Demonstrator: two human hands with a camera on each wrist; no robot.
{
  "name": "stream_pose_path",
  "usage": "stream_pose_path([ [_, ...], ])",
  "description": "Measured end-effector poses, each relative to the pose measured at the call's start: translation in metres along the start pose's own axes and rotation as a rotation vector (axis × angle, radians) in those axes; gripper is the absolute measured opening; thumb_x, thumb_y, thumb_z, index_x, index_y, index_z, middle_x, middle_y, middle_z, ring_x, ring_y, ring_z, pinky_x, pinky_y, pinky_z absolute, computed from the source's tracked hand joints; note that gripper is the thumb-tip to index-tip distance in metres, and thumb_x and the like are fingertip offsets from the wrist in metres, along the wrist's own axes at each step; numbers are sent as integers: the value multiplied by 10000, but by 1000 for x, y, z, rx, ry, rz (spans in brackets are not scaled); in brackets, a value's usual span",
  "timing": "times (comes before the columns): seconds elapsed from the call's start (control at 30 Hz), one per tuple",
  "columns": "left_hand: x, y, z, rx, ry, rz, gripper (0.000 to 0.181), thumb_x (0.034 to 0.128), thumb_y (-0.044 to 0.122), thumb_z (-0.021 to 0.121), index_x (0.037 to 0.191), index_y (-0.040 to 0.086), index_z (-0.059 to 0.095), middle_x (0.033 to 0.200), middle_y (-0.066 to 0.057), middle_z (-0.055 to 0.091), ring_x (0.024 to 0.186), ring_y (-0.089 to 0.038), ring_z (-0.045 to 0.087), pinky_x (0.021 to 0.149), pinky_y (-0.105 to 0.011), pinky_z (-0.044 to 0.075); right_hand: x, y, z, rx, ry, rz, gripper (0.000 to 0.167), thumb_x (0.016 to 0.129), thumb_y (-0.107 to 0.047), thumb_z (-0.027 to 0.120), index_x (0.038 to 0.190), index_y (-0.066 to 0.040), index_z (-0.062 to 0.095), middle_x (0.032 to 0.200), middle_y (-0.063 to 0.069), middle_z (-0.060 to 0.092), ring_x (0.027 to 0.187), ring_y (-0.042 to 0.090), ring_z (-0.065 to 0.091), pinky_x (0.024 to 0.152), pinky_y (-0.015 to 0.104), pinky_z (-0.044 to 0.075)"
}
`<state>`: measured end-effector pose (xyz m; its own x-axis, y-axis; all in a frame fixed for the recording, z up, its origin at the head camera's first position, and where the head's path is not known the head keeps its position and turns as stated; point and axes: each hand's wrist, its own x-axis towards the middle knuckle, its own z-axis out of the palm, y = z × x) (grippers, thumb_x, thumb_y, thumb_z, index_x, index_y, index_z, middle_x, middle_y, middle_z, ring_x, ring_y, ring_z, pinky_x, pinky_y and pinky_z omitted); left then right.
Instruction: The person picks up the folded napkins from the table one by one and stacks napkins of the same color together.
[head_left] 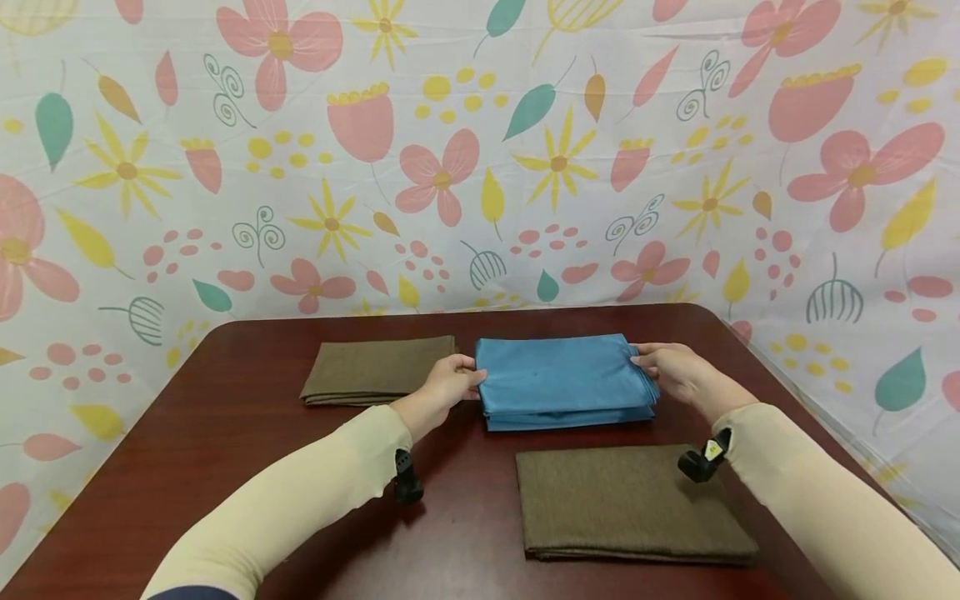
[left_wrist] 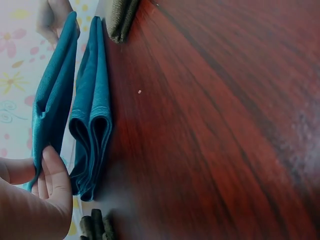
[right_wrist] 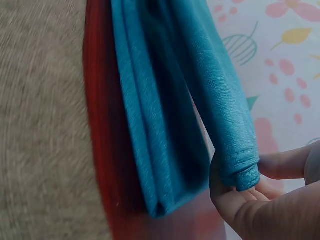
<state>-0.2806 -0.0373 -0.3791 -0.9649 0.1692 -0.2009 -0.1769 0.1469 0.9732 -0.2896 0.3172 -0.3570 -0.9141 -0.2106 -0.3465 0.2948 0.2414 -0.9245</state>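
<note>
A folded blue cloth is held by its two short ends between my hands. My left hand pinches the left end, thumb on one face and fingers on the other, as the left wrist view shows. At the right end my right hand grips the layered edge between thumb and fingers. Just under it lies another folded blue cloth on the table, with a gap between the two in both wrist views. Whether they join at a hidden edge I cannot tell.
On the dark red wooden table, a folded brown cloth lies left of the blue ones, close to my left hand. A second folded brown cloth lies in front, under my right forearm. A flower-patterned curtain hangs behind the table.
</note>
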Motion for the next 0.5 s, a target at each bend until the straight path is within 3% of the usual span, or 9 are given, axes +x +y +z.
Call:
stream_pose_path([
  [0.13,6,-3,2,29,-5,-18,292,972,101,588,1228,-36,552,1018,-132,625,802,-173,614,867,-374,569,4,4,-1,1,7,21,595,1047,-99,374,1539,24,63,1544,231,205,1009,70,493,874,261,478],
  [0.27,10,-9,3,53,-5,-45,344,973,83,580,1283,-54,524,1150,-195,599,886,-231,634,859,-363,575,10,9,0,-10,15,42,597,1036,-79,397,1533,41,90,1350,154,362,889,87,471,852,304,416],
  [0.37,12,-12,5,56,-21,-61,386,974,59,569,1326,-76,483,1214,-224,567,952,-271,630,843,-348,582,14,14,0,-30,6,50,596,1032,-56,395,1528,59,86,1237,107,378,789,80,440,829,319,386],
  [0.5,13,-15,7,55,-50,-77,424,981,44,549,1366,-92,435,1259,-244,540,1005,-296,615,848,-350,584,16,18,-3,-49,-26,55,600,1031,-36,379,1521,79,53,1245,128,348,747,68,409,823,302,384],
])
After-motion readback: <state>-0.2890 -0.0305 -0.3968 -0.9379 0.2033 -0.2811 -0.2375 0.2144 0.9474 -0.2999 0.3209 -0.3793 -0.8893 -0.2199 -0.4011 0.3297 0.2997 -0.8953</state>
